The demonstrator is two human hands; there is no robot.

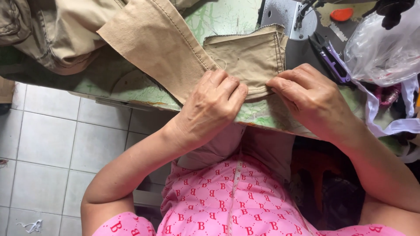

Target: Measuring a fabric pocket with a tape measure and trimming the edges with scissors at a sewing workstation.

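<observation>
A green-patterned sewing table [218,17] fills the upper frame, with bunched tan garments [52,35] at upper left. At centre lies the tan fabric piece [249,57], its near edge pinched by both hands: the left hand [212,107] grips it with curled fingers, and the right hand [310,98] seems to fold the edge, fingertips partly hidden. Purple thread snips [332,59] lie upper right.

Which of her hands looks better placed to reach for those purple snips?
Probably the right hand: it rests on the tan fabric right beside the purple snips. The left hand lies farther away, pinching the fabric's near edge.
</observation>
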